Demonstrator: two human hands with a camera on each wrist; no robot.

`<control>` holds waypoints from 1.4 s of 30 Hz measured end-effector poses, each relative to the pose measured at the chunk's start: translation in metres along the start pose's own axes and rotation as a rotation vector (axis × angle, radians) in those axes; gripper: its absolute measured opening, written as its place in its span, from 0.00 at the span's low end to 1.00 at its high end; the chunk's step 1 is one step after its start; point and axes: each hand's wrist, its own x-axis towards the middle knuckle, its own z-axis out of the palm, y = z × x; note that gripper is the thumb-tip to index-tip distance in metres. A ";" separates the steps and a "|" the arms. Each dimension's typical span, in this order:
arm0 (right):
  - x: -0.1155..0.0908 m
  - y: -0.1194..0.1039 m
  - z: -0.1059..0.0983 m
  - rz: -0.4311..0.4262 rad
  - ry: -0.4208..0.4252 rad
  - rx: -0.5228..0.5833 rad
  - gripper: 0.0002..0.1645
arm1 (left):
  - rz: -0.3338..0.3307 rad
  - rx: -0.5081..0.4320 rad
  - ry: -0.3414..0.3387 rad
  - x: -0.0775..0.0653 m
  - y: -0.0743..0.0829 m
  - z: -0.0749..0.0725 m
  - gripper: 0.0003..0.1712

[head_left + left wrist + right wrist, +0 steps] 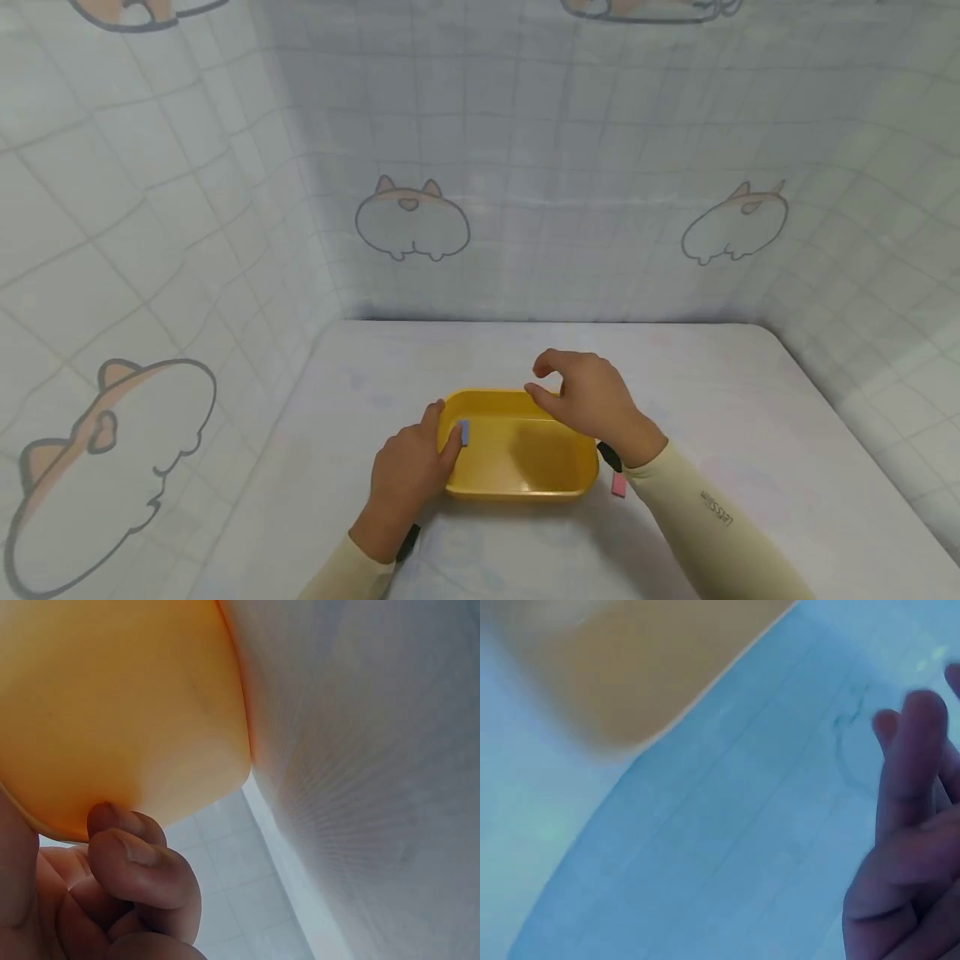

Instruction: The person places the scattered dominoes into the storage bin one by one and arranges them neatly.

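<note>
A yellow plastic tray (525, 462) with rounded corners sits in front of me in the head view. My left hand (412, 467) grips its left rim, thumb over the inside and fingers against the outer wall. In the left wrist view those curled fingers (142, 862) lie against the tray's yellow side (142, 712). A small blue block (465, 433) shows inside the tray, right at the left thumb tip. Above the tray's far right corner hovers my right hand (592, 396), thumb and fingers apart and nothing between them.
A small pink block (618, 485) lies on the white-covered table (750, 467), just right of the tray under the right forearm. Pale cloth walls (525, 275) with grid lines and cartoon animals rise behind and along both sides.
</note>
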 end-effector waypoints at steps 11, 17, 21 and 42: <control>-0.042 0.049 -0.019 0.123 0.168 0.049 0.11 | -0.006 0.011 -0.006 0.000 0.000 0.002 0.33; -0.066 0.074 -0.021 0.206 0.121 0.069 0.12 | -0.026 0.009 -0.016 0.001 0.000 0.002 0.34; -0.079 0.086 -0.021 0.259 0.088 0.073 0.13 | -0.039 0.013 -0.035 0.000 0.000 0.001 0.35; -0.099 0.122 -0.012 0.366 -0.069 0.190 0.26 | -0.006 -0.016 -0.022 -0.003 -0.001 0.003 0.33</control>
